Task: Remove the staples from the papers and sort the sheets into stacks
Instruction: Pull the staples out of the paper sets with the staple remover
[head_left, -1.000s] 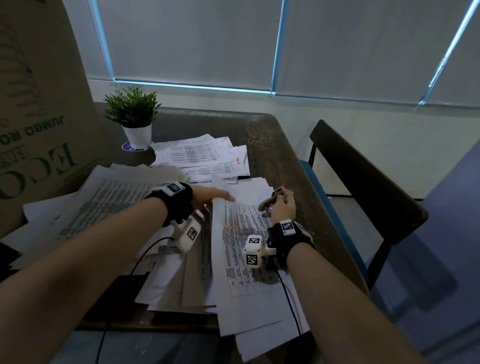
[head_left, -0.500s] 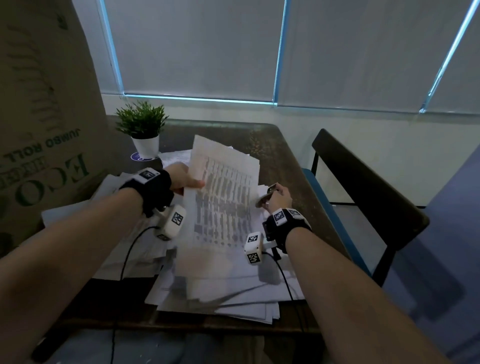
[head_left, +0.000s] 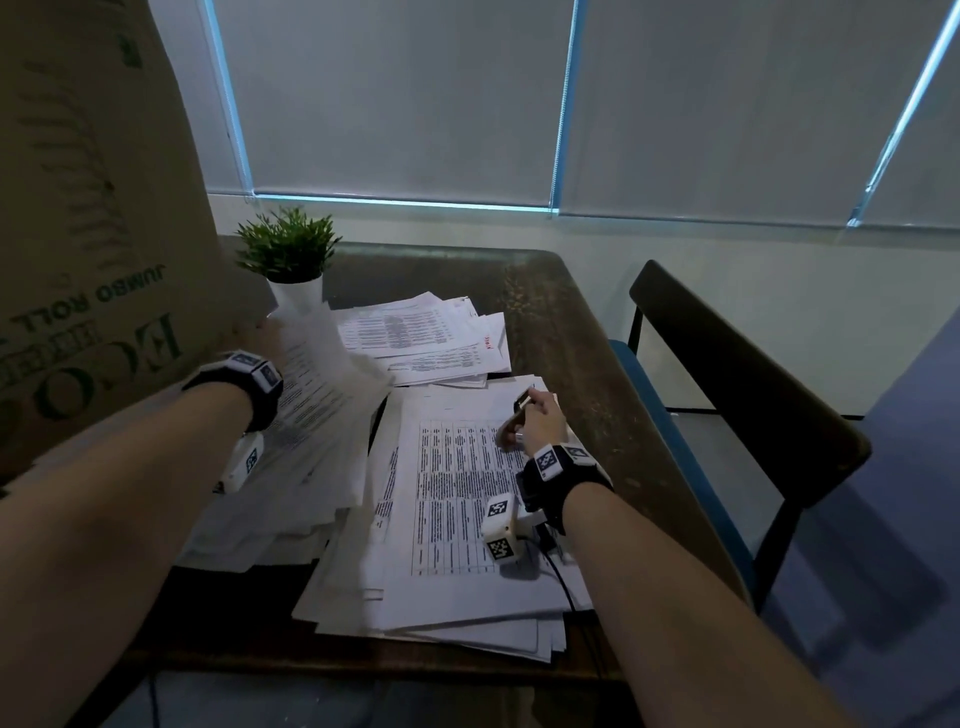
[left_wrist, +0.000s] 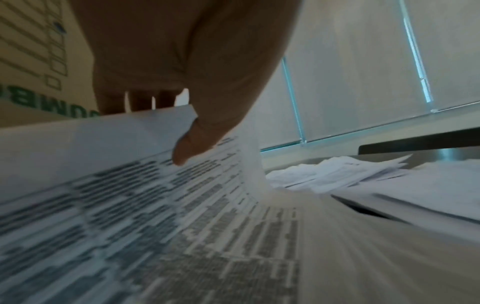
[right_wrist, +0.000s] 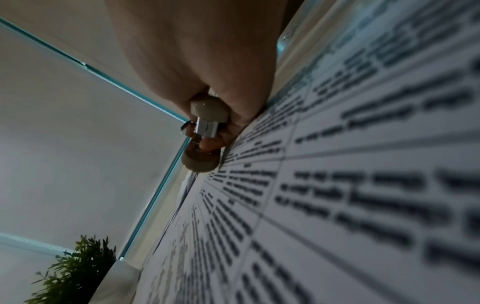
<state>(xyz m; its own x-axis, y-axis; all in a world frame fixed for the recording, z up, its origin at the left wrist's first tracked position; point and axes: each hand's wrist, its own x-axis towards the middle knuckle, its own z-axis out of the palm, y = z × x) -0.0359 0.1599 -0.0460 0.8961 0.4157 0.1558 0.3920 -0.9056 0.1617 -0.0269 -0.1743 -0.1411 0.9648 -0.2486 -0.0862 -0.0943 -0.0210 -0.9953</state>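
While the left hand (head_left: 260, 332) is mostly tucked behind a blurred sheet (head_left: 317, 395), the left wrist view shows the thumb (left_wrist: 192, 144) on top and fingers underneath pinching that sheet near its far edge, over the stack by the desk's left side (head_left: 270, 499). That stack runs under the forearm, so its near end is hard to read. A cardboard box (head_left: 88, 218) cuts off the far-left corner of the desk.

The right hand (head_left: 537, 423) is curled round a staple remover (right_wrist: 206, 121); its jaws face away, so can't tell how they stand. It sits on the big middle stack (head_left: 457, 499), whose near edge hangs over the desk's front edge. A third pile (head_left: 421, 338) lies toward the far edge, just beside a potted plant (head_left: 288, 260).

Desk (head_left: 571, 353) is dark and worn, bare along its right edge. A chair (head_left: 743, 384) stands just beside that edge, with blinds (head_left: 405, 93) behind.
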